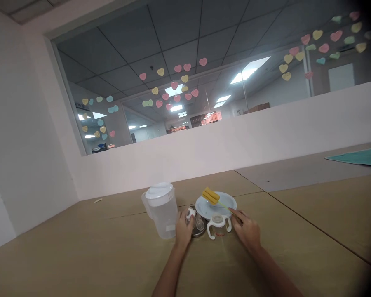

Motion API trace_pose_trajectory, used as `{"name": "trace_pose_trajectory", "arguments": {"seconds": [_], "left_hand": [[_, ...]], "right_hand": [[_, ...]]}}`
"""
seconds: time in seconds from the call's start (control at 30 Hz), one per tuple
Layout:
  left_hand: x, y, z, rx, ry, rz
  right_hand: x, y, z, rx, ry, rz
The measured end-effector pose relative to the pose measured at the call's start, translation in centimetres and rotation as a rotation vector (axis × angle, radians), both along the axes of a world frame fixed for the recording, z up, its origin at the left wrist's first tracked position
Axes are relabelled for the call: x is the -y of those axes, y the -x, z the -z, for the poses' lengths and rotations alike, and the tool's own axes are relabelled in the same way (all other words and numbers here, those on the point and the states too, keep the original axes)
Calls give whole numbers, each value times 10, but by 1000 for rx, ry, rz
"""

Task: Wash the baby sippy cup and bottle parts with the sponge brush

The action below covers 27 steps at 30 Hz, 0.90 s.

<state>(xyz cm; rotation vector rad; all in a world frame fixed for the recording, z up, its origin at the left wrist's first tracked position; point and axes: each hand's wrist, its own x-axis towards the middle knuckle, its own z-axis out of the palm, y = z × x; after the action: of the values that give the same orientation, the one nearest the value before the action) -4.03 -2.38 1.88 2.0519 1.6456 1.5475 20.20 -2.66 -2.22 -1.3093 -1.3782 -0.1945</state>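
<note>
My right hand (pixel 246 230) is closed around the thin handle of a yellow sponge bottle brush (pixel 210 196), whose head is over a pale blue plate (pixel 200 211). Between my hands stands a clear baby bottle (pixel 219 232) with white side handles and an uncovered top. My left hand (pixel 183 232) is closed on a small white bottle collar (pixel 190 213), partly hidden by the fingers. Just beneath it, a round metal dish (pixel 199 234) holds a small clear piece, too small to name surely.
Left of my left hand stands a clear plastic pitcher (pixel 163 216) with a white lid. A teal cloth (pixel 361 156) lies at the far right of the wooden tabletop (pixel 111 247). A white wall with a window (pixel 185 99) rises behind.
</note>
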Motion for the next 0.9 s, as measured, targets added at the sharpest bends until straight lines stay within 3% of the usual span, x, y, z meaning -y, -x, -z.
{"name": "trace_pose_trajectory", "arguments": {"seconds": [0.1, 0.27, 0.53, 0.9], "left_hand": [[2, 2, 14, -223, 49, -34], [3, 1, 25, -373, 94, -114], [-3, 2, 36, -391, 82, -159], [-5, 1, 36, -479, 83, -231]], "right_hand": [[1, -2, 1, -21, 40, 15], [1, -3, 3, 14, 58, -22], [0, -2, 3, 59, 47, -21], [0, 1, 0, 56, 64, -58]]}}
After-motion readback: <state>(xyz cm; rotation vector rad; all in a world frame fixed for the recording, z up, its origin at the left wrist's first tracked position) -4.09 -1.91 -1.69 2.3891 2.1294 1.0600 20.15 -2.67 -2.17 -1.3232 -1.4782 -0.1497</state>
